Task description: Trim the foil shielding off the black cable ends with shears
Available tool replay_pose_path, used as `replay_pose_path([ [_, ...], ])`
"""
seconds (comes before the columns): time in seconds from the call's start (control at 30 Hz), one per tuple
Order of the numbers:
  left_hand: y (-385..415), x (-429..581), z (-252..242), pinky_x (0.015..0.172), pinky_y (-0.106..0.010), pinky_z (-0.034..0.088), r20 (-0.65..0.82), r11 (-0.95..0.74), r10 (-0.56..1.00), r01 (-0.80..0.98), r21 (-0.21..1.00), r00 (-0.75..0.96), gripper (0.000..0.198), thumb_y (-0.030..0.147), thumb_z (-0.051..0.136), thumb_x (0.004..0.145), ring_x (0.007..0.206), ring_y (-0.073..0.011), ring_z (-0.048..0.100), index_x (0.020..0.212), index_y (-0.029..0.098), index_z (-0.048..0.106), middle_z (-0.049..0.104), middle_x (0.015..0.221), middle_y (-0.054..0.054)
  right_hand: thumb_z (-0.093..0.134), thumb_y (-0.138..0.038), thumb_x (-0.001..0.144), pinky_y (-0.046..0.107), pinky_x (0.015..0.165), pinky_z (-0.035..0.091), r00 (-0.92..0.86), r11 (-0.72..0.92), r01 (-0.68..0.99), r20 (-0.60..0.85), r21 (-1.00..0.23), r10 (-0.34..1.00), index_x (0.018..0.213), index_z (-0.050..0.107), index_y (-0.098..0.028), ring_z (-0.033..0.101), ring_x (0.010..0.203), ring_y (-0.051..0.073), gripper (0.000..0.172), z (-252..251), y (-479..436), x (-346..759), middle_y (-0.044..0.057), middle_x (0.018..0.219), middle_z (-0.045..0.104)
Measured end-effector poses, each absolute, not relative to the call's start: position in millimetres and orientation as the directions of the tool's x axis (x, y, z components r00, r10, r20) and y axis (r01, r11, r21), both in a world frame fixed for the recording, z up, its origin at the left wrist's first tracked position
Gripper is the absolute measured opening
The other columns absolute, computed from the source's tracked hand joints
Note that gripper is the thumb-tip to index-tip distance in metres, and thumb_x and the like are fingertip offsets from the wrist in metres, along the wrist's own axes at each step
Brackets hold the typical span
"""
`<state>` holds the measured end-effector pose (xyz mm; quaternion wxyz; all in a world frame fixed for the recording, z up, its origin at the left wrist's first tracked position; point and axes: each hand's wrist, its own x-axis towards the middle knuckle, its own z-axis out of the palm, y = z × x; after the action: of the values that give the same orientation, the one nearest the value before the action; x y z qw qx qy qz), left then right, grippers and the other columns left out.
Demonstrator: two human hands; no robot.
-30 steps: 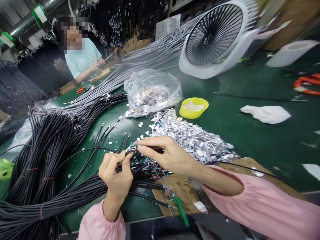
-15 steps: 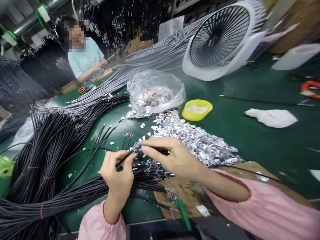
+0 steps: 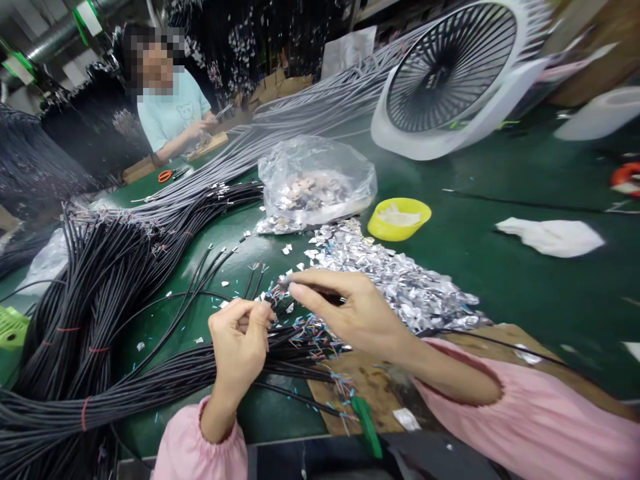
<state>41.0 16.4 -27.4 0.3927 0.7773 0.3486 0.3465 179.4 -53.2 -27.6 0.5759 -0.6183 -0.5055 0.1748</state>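
Observation:
My left hand (image 3: 241, 337) is closed round the end of a black cable (image 3: 269, 301), whose thin coloured wires stick out toward the right. Thumb and forefinger of my right hand (image 3: 350, 307) pinch together at the tips of those wires. Just below both hands lie the stripped ends of a bundle of black cables (image 3: 200, 375). Beyond my right hand spreads a heap of silvery foil scraps (image 3: 400, 277). The fingertips cover part of the wires.
A clear bag of scraps (image 3: 317, 183), a yellow dish (image 3: 400, 220) and a white fan (image 3: 450, 80) stand further back. More black cables (image 3: 100, 287) fill the left. A green-handled tool (image 3: 367, 427) lies near the front edge. Across the table sits a person (image 3: 173, 110).
My left hand has turned and its fingers have closed more over the cable, so less of it shows. My right fingertips have shifted slightly right and up. The whole view has moved a little.

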Motion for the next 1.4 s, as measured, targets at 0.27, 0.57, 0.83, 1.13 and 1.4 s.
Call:
replay_pose_path([
  [0.27,14.5,41.1,-41.9,0.050,-0.022,0.042,0.409,-0.558,0.796,0.279,0.782,0.446,0.009,0.025,0.065,0.074,0.053,-0.0109,0.055,0.068,0.018,0.067,0.062,0.060,0.000,0.060,-0.054,0.073,0.023,0.047,0.029,0.395,0.180,0.182,0.240,-0.967,0.887,0.063,0.049,-0.017,0.037,0.051,0.010,0.040,-23.8,-45.0,180.5,-0.003,0.057,0.042],
  [0.57,26.4,46.5,-36.6,0.053,-0.020,0.039,0.384,-0.536,0.791,0.237,0.810,0.476,0.011,0.022,0.063,0.075,0.055,-0.0098,0.051,0.065,0.018,0.065,0.056,0.059,0.002,0.061,-0.043,0.071,0.024,0.051,0.030,0.377,0.173,0.141,0.214,-0.975,0.901,0.065,0.046,-0.017,0.036,0.057,0.011,0.030,-29.2,-32.5,181.0,-0.002,0.061,0.042],
  [0.83,21.8,45.1,-31.2,0.049,-0.021,0.032,0.264,-0.524,0.782,0.367,0.768,0.564,0.037,0.030,0.044,0.086,0.048,-0.0093,0.047,0.053,0.016,0.054,0.051,0.049,0.002,0.044,-0.012,0.074,0.025,0.051,0.031,0.239,0.295,0.458,0.436,-0.839,0.868,0.070,0.043,-0.018,0.039,0.056,0.013,0.007,-29.8,-35.1,182.7,0.000,0.064,0.043],
  [1.13,21.3,44.9,-32.4,0.043,-0.019,0.031,0.302,-0.473,0.821,0.281,0.835,0.485,0.030,0.031,0.053,0.081,0.045,-0.0081,0.046,0.056,0.015,0.060,0.051,0.051,0.002,0.047,-0.023,0.086,0.024,0.054,0.037,0.453,0.225,0.600,0.557,-0.768,0.696,0.072,0.052,-0.017,0.047,0.058,0.013,0.016,-33.2,-37.6,197.3,0.001,0.065,0.051],
  [1.4,20.6,44.1,-34.0,0.044,-0.019,0.033,0.324,-0.501,0.814,0.299,0.812,0.483,0.030,0.031,0.054,0.081,0.046,-0.0087,0.047,0.057,0.015,0.062,0.054,0.051,0.001,0.050,-0.016,0.084,0.022,0.051,0.041,0.198,0.401,0.728,0.731,-0.555,0.653,0.077,0.060,-0.012,0.051,0.057,0.011,0.013,-31.4,-43.6,189.8,0.004,0.066,0.056],
])
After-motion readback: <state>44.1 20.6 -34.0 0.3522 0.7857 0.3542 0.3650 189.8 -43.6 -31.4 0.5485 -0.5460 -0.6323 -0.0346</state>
